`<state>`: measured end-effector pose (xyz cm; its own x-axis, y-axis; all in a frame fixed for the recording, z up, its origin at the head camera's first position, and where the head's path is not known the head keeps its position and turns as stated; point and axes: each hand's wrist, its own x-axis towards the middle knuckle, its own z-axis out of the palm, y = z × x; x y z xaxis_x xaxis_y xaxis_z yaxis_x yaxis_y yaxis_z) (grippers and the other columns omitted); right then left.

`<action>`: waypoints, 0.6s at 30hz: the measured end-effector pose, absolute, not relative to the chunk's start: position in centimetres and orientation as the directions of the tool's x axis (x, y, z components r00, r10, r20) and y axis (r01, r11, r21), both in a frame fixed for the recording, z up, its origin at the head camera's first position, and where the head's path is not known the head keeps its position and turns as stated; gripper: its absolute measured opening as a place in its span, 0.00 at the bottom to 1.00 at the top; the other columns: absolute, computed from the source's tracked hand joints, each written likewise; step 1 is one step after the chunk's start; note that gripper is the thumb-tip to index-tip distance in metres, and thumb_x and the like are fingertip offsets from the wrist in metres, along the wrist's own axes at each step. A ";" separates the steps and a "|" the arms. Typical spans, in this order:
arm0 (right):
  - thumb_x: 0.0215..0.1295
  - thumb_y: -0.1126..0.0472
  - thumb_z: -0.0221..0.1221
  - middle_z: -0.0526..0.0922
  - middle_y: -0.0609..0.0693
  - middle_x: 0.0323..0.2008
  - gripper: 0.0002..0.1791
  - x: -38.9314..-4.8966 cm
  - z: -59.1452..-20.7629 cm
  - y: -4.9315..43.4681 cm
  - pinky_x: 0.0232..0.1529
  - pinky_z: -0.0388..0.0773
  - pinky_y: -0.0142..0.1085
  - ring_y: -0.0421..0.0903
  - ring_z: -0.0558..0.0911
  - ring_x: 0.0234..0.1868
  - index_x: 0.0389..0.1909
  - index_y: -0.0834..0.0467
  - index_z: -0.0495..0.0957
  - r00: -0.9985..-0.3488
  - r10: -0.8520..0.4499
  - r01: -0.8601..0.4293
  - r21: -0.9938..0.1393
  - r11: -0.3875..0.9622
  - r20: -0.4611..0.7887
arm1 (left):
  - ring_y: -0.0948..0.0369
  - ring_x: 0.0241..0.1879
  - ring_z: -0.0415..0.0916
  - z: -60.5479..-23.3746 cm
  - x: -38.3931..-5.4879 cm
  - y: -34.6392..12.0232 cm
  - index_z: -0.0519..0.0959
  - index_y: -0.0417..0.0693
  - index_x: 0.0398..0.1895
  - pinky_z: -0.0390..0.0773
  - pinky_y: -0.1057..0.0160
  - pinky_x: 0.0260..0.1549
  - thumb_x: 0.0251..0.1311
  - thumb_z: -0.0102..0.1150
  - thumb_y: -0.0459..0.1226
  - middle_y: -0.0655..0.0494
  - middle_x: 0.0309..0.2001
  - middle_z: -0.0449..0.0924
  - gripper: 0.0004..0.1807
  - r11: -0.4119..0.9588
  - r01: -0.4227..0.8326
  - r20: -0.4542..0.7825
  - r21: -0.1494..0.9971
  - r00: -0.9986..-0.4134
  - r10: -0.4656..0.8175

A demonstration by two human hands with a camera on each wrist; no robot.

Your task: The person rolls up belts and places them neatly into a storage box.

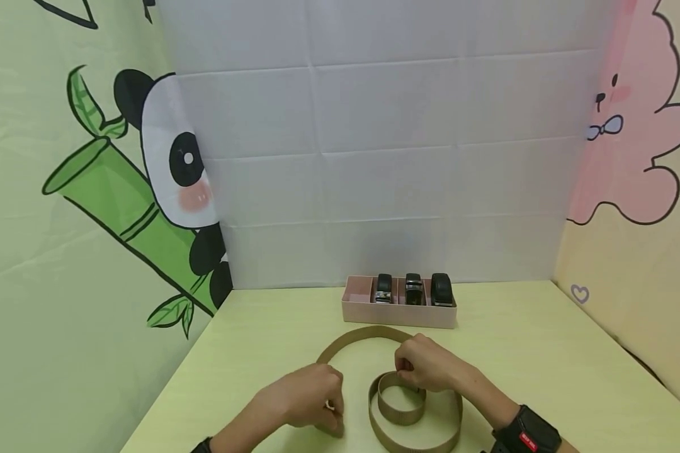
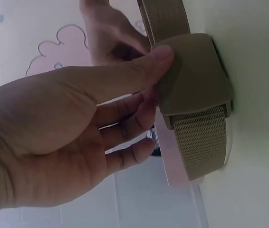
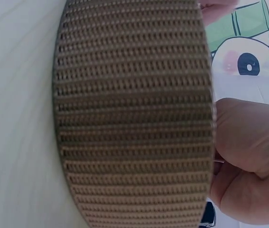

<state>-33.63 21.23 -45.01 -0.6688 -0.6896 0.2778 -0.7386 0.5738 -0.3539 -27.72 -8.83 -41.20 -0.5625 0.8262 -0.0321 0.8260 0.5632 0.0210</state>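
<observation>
A tan woven belt (image 1: 368, 333) stands on edge on the table, part of it wound in a loose coil (image 1: 401, 416). My left hand (image 1: 311, 397) is at the belt's left part. In the left wrist view, its thumb and fingers pinch the edge of the tan plate buckle (image 2: 194, 76). My right hand (image 1: 433, 365) holds the belt at the top of the coil with curled fingers. In the right wrist view, a wide band of webbing (image 3: 134, 114) hides the right hand's fingertips.
Behind the belt stands a pink divided box (image 1: 399, 314) holding three rolled black belts with buckles (image 1: 413, 290). A white sheet (image 1: 385, 157) closes off the table's back. Printed cloths with a panda (image 1: 175, 151) and a pink bear (image 1: 634, 157) hang at the sides.
</observation>
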 end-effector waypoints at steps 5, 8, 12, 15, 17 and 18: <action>0.68 0.72 0.72 0.84 0.38 0.24 0.10 -33.7 -44.9 21.2 0.30 0.77 0.26 0.27 0.74 0.25 0.29 0.55 0.89 -0.665 -0.694 -0.741 -0.358 0.568 0.276 | 0.83 0.30 0.67 -40.6 -28.3 -6.1 0.95 0.57 0.33 0.69 0.85 0.34 0.66 0.81 0.42 0.72 0.28 0.83 0.04 0.397 0.912 -0.064 0.101 -0.393 0.917; 0.68 0.72 0.72 0.84 0.38 0.24 0.11 -33.8 -44.9 21.3 0.29 0.77 0.26 0.27 0.74 0.24 0.28 0.55 0.89 -0.667 -0.695 -0.738 -0.364 0.568 0.269 | 0.83 0.34 0.76 -40.0 -31.0 -5.9 0.97 0.53 0.44 0.79 0.81 0.40 0.73 0.76 0.42 0.67 0.36 0.91 0.05 0.394 0.892 -0.035 0.221 -0.397 0.917; 0.67 0.72 0.72 0.83 0.37 0.23 0.11 -33.8 -44.9 21.3 0.29 0.76 0.26 0.27 0.73 0.24 0.27 0.54 0.89 -0.669 -0.692 -0.737 -0.357 0.574 0.270 | 0.72 0.39 0.86 -40.1 -36.1 -5.8 0.95 0.47 0.44 0.88 0.68 0.45 0.77 0.71 0.35 0.58 0.41 0.94 0.06 0.507 0.825 0.106 0.250 -0.544 0.832; 0.66 0.72 0.73 0.83 0.37 0.23 0.11 -33.8 -45.0 21.2 0.30 0.75 0.26 0.27 0.72 0.25 0.27 0.54 0.89 -0.662 -0.694 -0.746 -0.338 0.574 0.282 | 0.62 0.40 0.88 -41.1 -39.5 -5.6 0.92 0.42 0.36 0.89 0.61 0.46 0.76 0.70 0.32 0.52 0.40 0.94 0.07 0.598 0.773 0.184 0.212 -0.632 0.752; 0.65 0.72 0.73 0.83 0.37 0.23 0.11 -33.8 -45.0 21.2 0.30 0.75 0.25 0.27 0.72 0.25 0.26 0.54 0.89 -0.659 -0.695 -0.749 -0.330 0.574 0.287 | 0.59 0.39 0.88 -42.0 -41.1 -5.4 0.88 0.40 0.31 0.89 0.59 0.45 0.73 0.71 0.30 0.50 0.39 0.94 0.09 0.625 0.757 0.199 0.192 -0.654 0.730; 0.65 0.72 0.73 0.83 0.37 0.23 0.11 -33.8 -45.0 21.1 0.30 0.75 0.25 0.27 0.72 0.25 0.26 0.54 0.89 -0.659 -0.695 -0.750 -0.330 0.574 0.289 | 0.60 0.37 0.86 -42.4 -41.8 -5.3 0.87 0.40 0.30 0.87 0.61 0.44 0.72 0.71 0.30 0.50 0.38 0.93 0.10 0.635 0.749 0.200 0.189 -0.663 0.721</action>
